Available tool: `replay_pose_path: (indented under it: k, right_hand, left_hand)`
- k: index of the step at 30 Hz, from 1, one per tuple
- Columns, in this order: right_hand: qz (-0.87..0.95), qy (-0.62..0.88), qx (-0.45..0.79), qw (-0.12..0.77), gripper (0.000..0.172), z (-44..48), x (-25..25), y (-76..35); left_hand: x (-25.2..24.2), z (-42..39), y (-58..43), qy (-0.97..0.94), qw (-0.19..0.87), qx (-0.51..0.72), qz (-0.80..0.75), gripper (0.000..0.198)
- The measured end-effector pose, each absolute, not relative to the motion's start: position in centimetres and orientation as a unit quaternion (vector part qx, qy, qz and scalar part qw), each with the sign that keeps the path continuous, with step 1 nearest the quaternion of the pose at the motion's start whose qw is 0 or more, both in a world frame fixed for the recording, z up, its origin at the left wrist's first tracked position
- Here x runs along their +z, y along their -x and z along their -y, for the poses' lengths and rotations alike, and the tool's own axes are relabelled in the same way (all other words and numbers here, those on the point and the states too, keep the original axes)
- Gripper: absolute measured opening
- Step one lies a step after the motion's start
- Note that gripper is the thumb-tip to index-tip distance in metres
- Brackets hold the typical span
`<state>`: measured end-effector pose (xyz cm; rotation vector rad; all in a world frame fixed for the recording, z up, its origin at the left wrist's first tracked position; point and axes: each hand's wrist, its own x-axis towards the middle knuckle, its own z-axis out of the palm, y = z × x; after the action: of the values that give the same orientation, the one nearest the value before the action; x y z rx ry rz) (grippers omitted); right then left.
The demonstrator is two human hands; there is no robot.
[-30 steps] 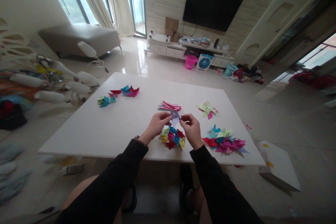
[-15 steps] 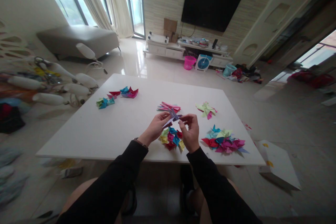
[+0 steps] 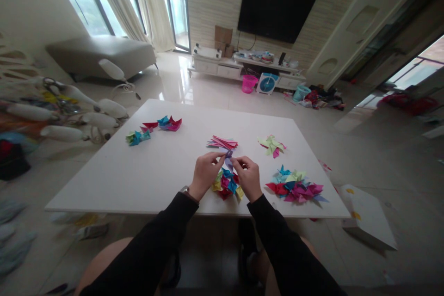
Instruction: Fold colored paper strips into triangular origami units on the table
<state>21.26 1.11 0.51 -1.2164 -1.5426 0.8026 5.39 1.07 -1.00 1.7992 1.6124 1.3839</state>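
Note:
Between my two hands is a piece of folded purple paper (image 3: 228,161), held above the table's near half. My left hand (image 3: 206,172) pinches its left side with the fingertips, and my right hand (image 3: 248,176) pinches its right side. Partly hidden below my hands lies a cluster of folded paper pieces (image 3: 226,184) in yellow, blue and red. Just beyond my fingers rests a stack of pink and red folded paper strips (image 3: 224,142). The exact shape of the purple piece is too small to make out.
On the white table (image 3: 166,171), a mixed pile of folded paper (image 3: 298,187) lies right of my right hand. Behind it sits a light-green and pink paper group (image 3: 272,145). More folded pieces (image 3: 169,123) are at the far left. A white box (image 3: 369,215) stands on the floor at right.
The purple paper has been turned from a slanted, spread position to a more upright one. Both my hands have dropped slightly nearer me, and their fingertips have come closer together.

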Motion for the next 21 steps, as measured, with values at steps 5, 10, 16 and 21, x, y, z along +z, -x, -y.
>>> replay_pose_path:
  k: [5,10,16,21]
  right_hand:
    - [0.583,0.522,0.384,0.490,0.039,-1.1,0.1,-20.7]
    - [0.503,0.534,0.451,0.509,0.034,-1.5,-0.6,-20.5]
    - [0.473,0.536,0.479,0.509,0.030,-1.8,-1.3,-20.6]
    - [0.533,0.551,0.412,0.493,0.033,-2.8,-0.9,-22.3]
  left_hand:
    - [-0.5,0.3,-5.6,-0.759,-0.031,0.369,-0.535,0.018]
    - [-0.4,0.8,-6.0,-0.778,-0.046,0.311,-0.543,0.024]
    - [-0.2,0.9,-6.2,-0.780,0.009,0.312,-0.543,0.024]
    - [-0.4,0.9,-6.6,-0.778,0.001,0.348,-0.523,0.026]
